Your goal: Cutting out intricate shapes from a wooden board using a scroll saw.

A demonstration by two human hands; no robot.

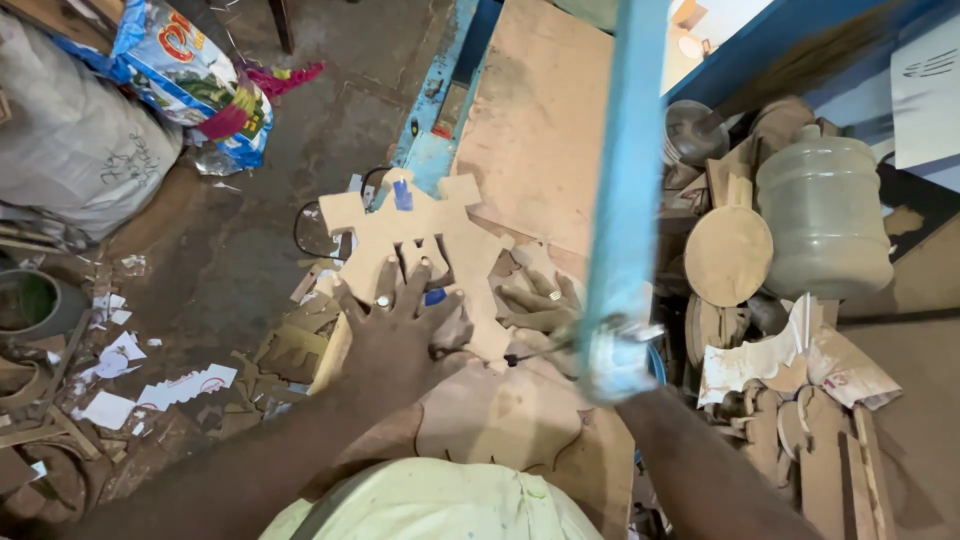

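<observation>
My left hand (398, 322) lies flat with fingers spread, pressing down a pale fibreboard cutout (415, 222) with blocky arms. There is a ring on one finger. A blue saw frame (628, 170) rises steeply through the middle of the view, blurred. Its lower end sits just right of the cutout, with a thin blade (535, 350) reaching toward the board's edge. My right hand (628, 400) grips the frame's lower end and is mostly hidden behind it. A scalloped wooden piece (500, 415) lies under the cutout, close to my body.
A large flat board (540, 120) leans behind the work. On the right are a big plastic water jug (825, 215), a round wooden disc (728, 255) and stacked wood offcuts (810, 440). Sacks (70, 140), paper scraps (120, 365) and a green bucket (25, 300) lie on the floor at left.
</observation>
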